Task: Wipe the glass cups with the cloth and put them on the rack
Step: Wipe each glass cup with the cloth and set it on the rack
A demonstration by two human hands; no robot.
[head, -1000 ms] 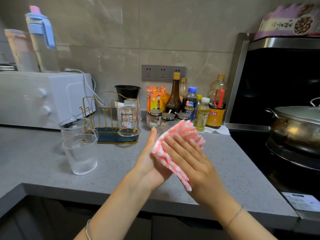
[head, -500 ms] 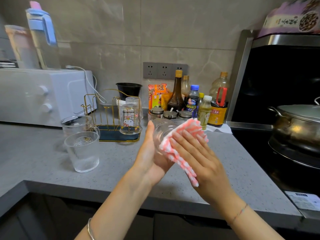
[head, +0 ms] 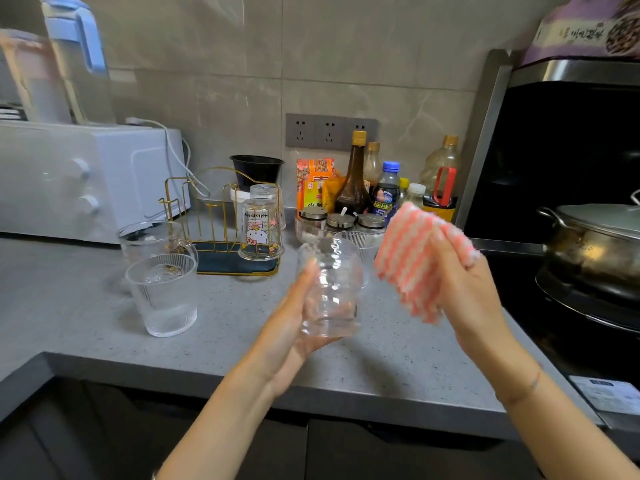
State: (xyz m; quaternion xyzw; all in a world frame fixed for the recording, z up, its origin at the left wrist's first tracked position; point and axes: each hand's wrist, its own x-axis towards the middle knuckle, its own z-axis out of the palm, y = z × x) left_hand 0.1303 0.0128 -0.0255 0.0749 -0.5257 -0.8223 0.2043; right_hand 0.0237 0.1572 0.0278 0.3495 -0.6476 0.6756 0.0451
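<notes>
The left hand (head: pixel 294 327) is gripping a glass cup (head: pixel 330 289) above the tabletop (head: pixel 86 306), the cup's long axis standing near vertical and its mouth pointing to 12 o'clock. The right hand (head: pixel 464 292) is clutching the pink-striped cloth (head: pixel 408 265) at the cup's 2 o'clock, just apart from it. The rack (head: pixel 214 216) is sitting at its 10 o'clock.

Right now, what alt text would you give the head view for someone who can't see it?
The left hand holds a clear glass cup above the grey counter, while the right hand grips a pink-and-white cloth apart from it. Behind, a gold wire rack holds two cups, and two more glasses stand to its left.
</notes>
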